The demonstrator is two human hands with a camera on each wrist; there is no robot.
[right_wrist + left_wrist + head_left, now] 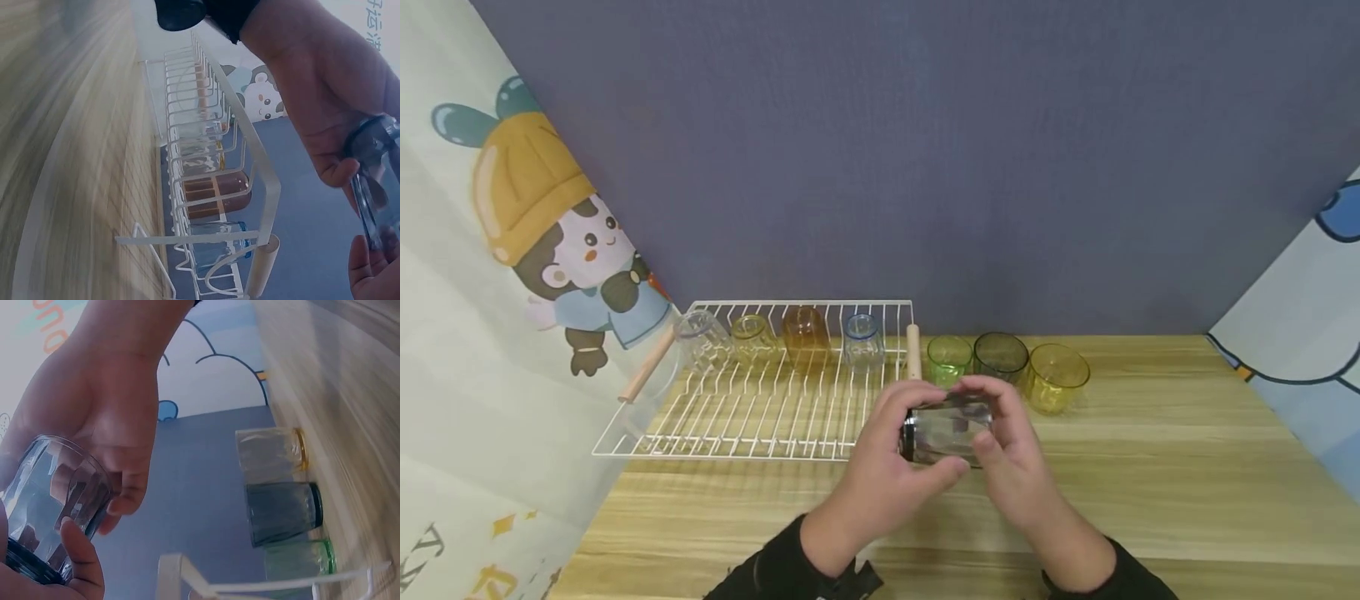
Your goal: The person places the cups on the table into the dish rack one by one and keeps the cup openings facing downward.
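Head view shows a transparent, dark-based grey glass [946, 432] turned sideways.

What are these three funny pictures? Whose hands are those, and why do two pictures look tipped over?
There's no robot here. These are a person's left hand and right hand, both bare, holding a grey see-through glass sideways between them. The wide picture comes from a camera worn on the head, looking forward and down. The other two come from cameras worn on the wrists, which tilt with them, so everything looks tipped. On the wooden table sits a white wire rack with four glasses on it. Beside it stand a green glass, a dark glass and a yellow glass.
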